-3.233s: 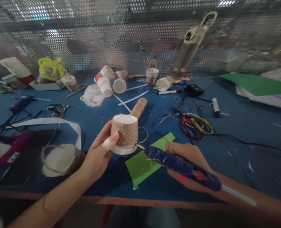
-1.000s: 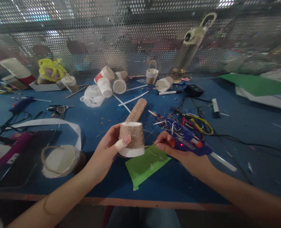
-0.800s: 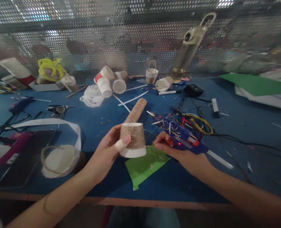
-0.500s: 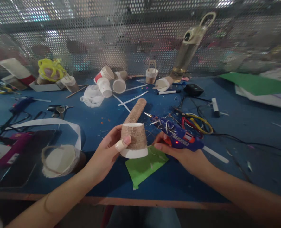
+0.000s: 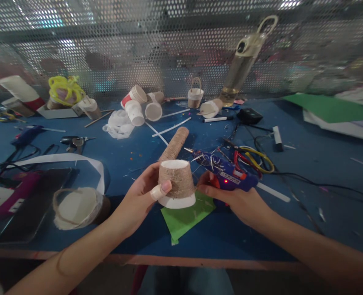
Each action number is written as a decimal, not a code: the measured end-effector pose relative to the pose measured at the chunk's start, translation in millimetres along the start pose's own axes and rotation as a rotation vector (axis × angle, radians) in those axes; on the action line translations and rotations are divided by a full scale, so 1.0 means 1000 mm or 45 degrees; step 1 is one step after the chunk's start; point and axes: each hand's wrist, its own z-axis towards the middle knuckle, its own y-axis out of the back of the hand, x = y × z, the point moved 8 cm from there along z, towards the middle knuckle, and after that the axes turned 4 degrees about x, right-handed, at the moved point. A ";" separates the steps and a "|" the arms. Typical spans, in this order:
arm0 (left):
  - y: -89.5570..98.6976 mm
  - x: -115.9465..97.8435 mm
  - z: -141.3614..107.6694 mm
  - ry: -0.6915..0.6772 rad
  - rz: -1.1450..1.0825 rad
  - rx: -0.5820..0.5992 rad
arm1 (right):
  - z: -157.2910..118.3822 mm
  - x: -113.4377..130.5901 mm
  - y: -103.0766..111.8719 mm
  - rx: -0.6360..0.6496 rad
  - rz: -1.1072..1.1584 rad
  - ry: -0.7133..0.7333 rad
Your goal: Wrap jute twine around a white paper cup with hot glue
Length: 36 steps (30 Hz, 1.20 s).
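Observation:
My left hand (image 5: 149, 186) is closed around a paper cup (image 5: 176, 180) wrapped in brown twine, with a white band bare at its lower edge and a white opening on top. In my right hand (image 5: 230, 194) is a blue hot glue gun (image 5: 224, 170), its red light lit and a white glue stick (image 5: 273, 192) out of its back. The metal nozzle points left, above and apart from the cup. Behind the cup lies a twine roll (image 5: 176, 143). A green paper piece (image 5: 187, 217) lies beneath, partly hidden by the cup.
At left are a twine-handled cup basket (image 5: 77, 209), a dark phone (image 5: 34, 209) and a magenta glue gun (image 5: 15, 190). Several paper cups (image 5: 134, 110) lie at the back. A tall bottle (image 5: 242, 61) leans by the mesh screen. Yellow-red pliers (image 5: 255, 159) and a black cable (image 5: 316, 180) lie right.
The cup has shifted slightly right and down in my left hand, tilting a little. My right hand and the glue gun have moved slightly left.

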 end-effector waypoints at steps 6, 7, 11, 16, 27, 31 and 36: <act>-0.001 -0.002 0.000 -0.043 0.031 0.027 | -0.001 -0.002 0.000 0.027 -0.033 -0.045; -0.002 -0.002 0.000 -0.046 0.035 0.031 | -0.001 -0.001 0.000 0.027 -0.031 -0.044; -0.005 -0.001 -0.001 -0.064 0.039 0.090 | -0.002 0.005 -0.005 0.067 -0.026 0.018; -0.006 0.002 -0.002 -0.032 0.048 0.139 | -0.002 0.009 -0.005 0.012 0.078 0.085; -0.010 0.006 0.000 0.052 0.058 0.137 | -0.005 0.007 -0.007 -0.072 0.132 0.086; -0.008 0.006 0.000 0.111 0.084 0.090 | -0.005 0.005 -0.005 -0.074 0.040 0.070; 0.000 0.003 0.001 0.092 0.069 -0.021 | -0.003 0.006 -0.007 -0.013 -0.037 0.056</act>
